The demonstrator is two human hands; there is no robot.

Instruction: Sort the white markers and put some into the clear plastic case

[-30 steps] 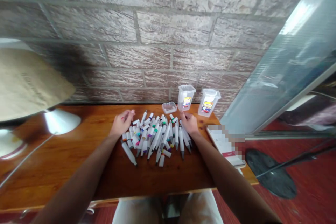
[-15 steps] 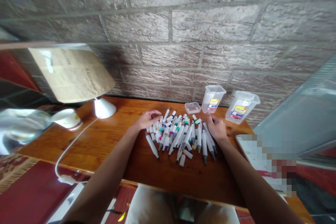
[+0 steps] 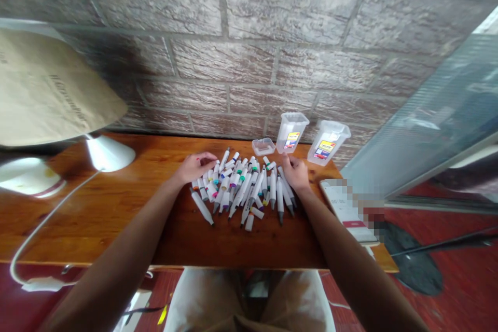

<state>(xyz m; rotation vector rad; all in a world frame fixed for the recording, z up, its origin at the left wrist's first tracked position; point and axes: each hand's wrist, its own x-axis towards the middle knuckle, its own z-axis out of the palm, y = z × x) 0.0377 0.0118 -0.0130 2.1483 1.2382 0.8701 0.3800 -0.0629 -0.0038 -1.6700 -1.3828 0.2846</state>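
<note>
Ben: Where are those long white markers with coloured ends lying?

Mia: They are lying in a big messy heap on the shiny brown wooden table, right between your two hands.

Ben: What is your bare left hand doing?

Mia: It is resting at the back left side of the heap. Your fingers are pointing in at the markers, a little bent, and the tips are resting just beside the nearest ones. Your hand is hiding its underside, so I can't tell if you are pinching one.

Ben: And your bare right hand?

Mia: It is resting at the right side, close by some grey-tipped markers. Your fingers are resting bent inward, and I can't tell if they are pressing together or holding anything.

Ben: What is standing near it?

Mia: One tall, see-through plastic box with a yellow and blue sticker is standing just behind it. Another box like that is standing farther right. A low, see-through plastic piece is sitting behind the heap.
</note>
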